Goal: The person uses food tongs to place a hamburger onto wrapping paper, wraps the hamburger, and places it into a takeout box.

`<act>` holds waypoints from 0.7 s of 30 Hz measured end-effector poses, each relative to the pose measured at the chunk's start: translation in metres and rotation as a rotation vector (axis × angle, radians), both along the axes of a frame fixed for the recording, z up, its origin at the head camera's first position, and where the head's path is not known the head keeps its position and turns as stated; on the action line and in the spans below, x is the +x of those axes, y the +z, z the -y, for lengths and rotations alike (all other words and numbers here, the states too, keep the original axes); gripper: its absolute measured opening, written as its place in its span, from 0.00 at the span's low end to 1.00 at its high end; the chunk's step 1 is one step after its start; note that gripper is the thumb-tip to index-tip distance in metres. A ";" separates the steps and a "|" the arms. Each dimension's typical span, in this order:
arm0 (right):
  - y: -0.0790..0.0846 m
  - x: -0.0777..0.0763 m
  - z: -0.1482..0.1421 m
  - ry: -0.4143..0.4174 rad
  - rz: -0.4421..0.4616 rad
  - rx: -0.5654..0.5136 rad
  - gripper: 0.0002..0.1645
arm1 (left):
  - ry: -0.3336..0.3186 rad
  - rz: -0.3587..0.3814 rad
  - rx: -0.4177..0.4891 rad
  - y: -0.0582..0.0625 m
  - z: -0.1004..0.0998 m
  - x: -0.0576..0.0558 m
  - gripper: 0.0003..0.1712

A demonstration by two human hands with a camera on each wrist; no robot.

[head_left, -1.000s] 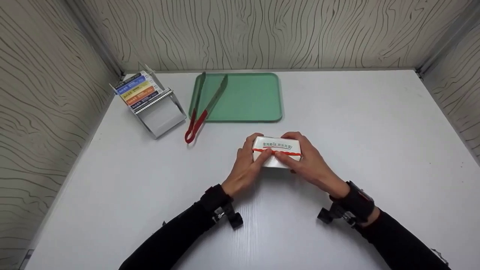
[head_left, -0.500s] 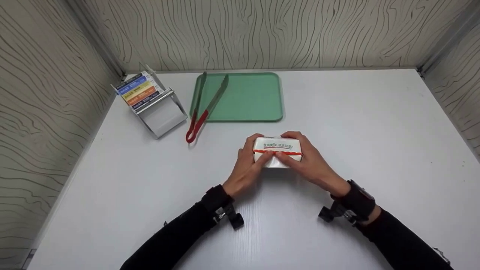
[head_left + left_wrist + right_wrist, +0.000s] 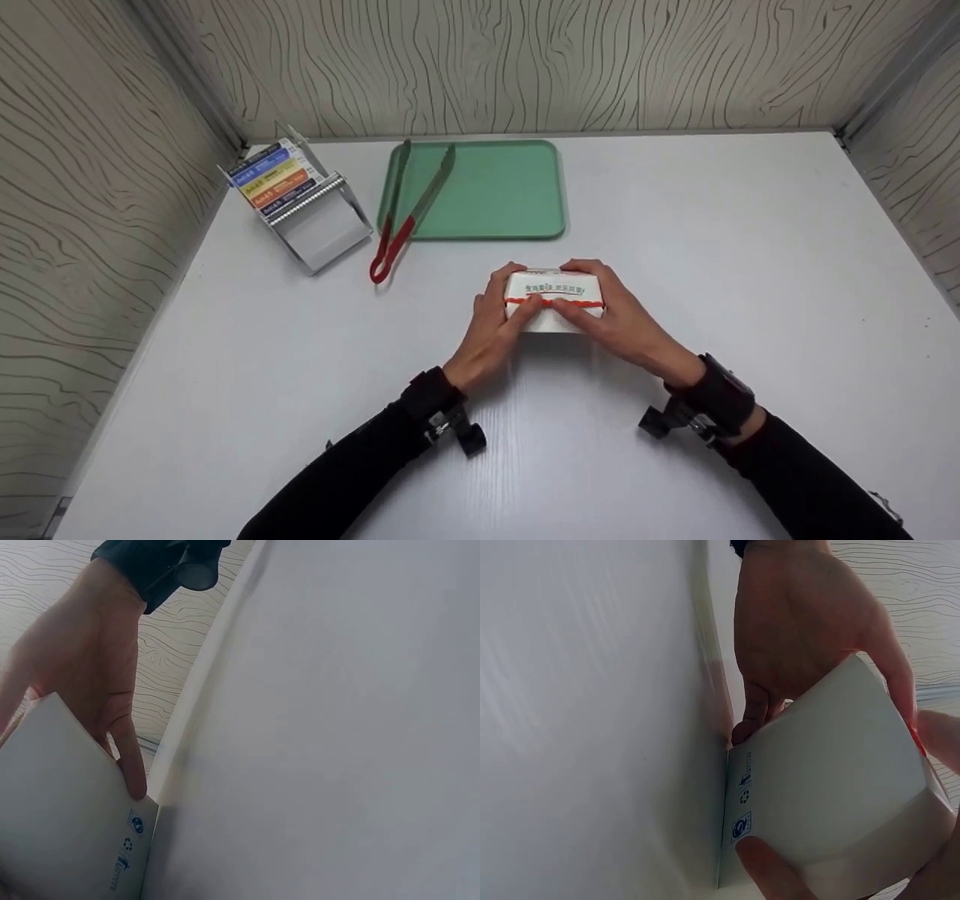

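Observation:
A small white paper food box (image 3: 555,288) with a red wavy band and green lettering is held between both hands near the middle of the table. My left hand (image 3: 491,330) grips its left side, thumb on the front by the band. On the right side my right hand (image 3: 626,322) grips it the same way, the two thumb tips close together. In the left wrist view the box's plain side (image 3: 67,795) shows blue printed marks. The right wrist view shows the box (image 3: 825,780) with its lower edge at the tabletop.
Behind the hands lies a green tray (image 3: 502,195), with red-handled tongs (image 3: 397,236) resting across its left part. A metal dispenser (image 3: 319,232) with coloured label rolls stands at the back left. Patterned walls enclose the white table (image 3: 750,247).
The view has shifted very slightly. Both hands keep their hold on the box, and the thumbs stay at the red band; little else differs.

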State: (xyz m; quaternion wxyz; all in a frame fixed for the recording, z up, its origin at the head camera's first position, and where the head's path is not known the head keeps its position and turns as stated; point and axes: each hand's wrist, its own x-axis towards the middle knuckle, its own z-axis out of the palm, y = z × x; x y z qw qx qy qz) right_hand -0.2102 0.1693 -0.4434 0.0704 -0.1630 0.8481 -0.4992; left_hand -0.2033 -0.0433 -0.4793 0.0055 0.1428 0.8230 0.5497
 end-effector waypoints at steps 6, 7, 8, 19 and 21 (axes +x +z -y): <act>-0.001 0.002 0.003 -0.058 0.022 -0.036 0.30 | 0.009 -0.013 0.004 0.000 -0.001 0.002 0.38; -0.001 0.002 0.003 -0.061 0.022 -0.040 0.31 | 0.009 -0.011 0.004 0.000 -0.001 0.002 0.38; -0.002 0.002 0.003 -0.061 0.020 -0.045 0.31 | 0.008 -0.010 0.005 -0.001 -0.001 0.002 0.38; -0.002 0.001 0.002 -0.057 0.003 -0.057 0.31 | 0.021 0.025 -0.012 -0.003 -0.002 0.002 0.38; -0.002 0.002 0.002 -0.054 0.000 -0.061 0.30 | 0.020 0.011 -0.011 -0.003 -0.002 0.002 0.38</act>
